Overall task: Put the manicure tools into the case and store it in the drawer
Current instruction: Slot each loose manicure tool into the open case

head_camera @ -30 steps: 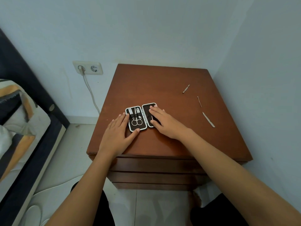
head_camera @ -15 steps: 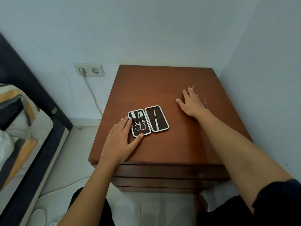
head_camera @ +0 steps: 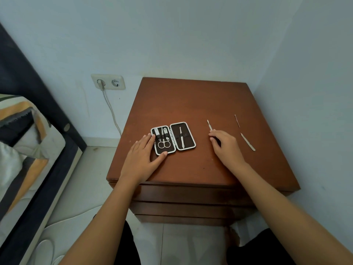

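Brown wooden surface carries the open black white-rimmed manicure case, steadied at its left edge by the flat, open left hand. Right of it, the right hand pinches a thin metal tool in a closed grip; two slim tools lie farther right.
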A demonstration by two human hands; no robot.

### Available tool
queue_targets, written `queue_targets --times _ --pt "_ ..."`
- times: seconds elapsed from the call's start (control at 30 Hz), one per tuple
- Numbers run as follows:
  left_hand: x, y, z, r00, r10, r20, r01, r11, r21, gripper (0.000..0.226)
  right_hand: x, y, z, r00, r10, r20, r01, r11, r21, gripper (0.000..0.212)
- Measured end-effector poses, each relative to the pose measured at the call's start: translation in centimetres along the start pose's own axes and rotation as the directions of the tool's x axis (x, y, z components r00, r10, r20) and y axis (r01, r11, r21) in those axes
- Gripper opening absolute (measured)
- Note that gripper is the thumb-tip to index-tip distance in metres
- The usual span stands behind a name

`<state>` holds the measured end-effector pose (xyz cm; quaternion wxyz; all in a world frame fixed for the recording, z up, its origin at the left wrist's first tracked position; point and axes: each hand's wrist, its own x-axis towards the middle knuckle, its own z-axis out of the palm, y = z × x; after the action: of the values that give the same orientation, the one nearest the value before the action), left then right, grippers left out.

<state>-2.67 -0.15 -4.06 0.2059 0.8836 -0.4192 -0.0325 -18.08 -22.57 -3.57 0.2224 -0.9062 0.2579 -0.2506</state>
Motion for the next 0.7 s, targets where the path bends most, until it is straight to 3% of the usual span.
queue_targets --times 0.13,0.27,0.47,0.53,0.7 --pt "-0.1 -0.1 0.0 1.0 0.002 -0.002 -0.002 1.0 -0.007 0.077 -0.6 -0.3 -0.6 0.996 0.055 -0.076 -0.048 0.994 0.095 0.018" --pt "-0.1 0.0 0.0 1.0 0.007 -0.006 -0.007 1.0 -0.012 0.078 0.2 0.1 -0.5 0.947 0.31 -0.085 -0.293 0.941 0.17 0.023" --pt "0.0 0.0 0.1 1.0 0.008 -0.017 -0.008 1.0 -0.021 0.079 2.8 -0.4 -0.4 0.892 0.452 0.008 -0.451 0.889 0.079 0.016" --pt "0.0 0.0 0.1 1.0 0.009 -0.022 -0.01 1.0 -0.02 0.075 3.5 -0.8 -0.4 0.863 0.5 0.074 -0.503 0.864 0.029 0.025" --pt "-0.1 0.1 0.0 1.0 0.005 -0.021 -0.006 1.0 -0.024 0.073 3.4 -1.8 0.0 0.86 0.496 0.118 -0.466 0.86 -0.209 0.026"
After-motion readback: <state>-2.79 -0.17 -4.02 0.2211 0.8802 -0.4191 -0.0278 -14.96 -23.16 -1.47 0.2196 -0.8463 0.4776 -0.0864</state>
